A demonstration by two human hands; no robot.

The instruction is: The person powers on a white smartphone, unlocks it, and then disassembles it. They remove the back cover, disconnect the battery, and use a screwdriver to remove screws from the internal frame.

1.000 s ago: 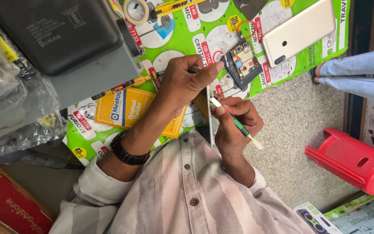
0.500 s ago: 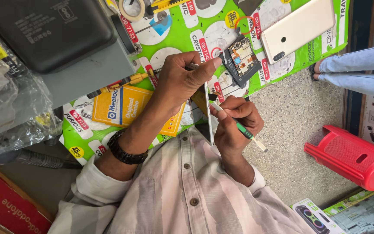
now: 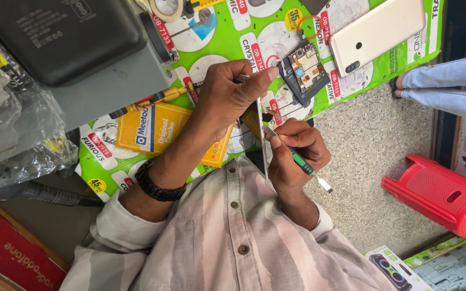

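Note:
My left hand (image 3: 230, 97), with a black watch on its wrist, grips a thin phone panel (image 3: 264, 141) that I see edge-on, upright in front of my chest. My right hand (image 3: 295, 153) holds a green-handled metal pry tool (image 3: 302, 161). The tool's upper tip touches the panel's edge and its flat lower end sticks out past my palm. Just beyond my left fingertips a phone circuit board (image 3: 303, 69) lies on the green printed mat (image 3: 244, 27). A gold phone back cover (image 3: 376, 32) lies further right on the mat.
A yellow packet (image 3: 152, 129) and a yellow-handled screwdriver (image 3: 157, 98) lie under my left forearm. A black case (image 3: 60, 37), a tape roll (image 3: 168, 8) and plastic bags (image 3: 12, 134) are at the left. On the floor stand a red stool (image 3: 438, 194) and another person's legs (image 3: 449, 86).
My left hand has shifted up the panel, with its fingers now stretched toward the circuit board. My right hand has tilted the tool so that its tip meets the panel's edge.

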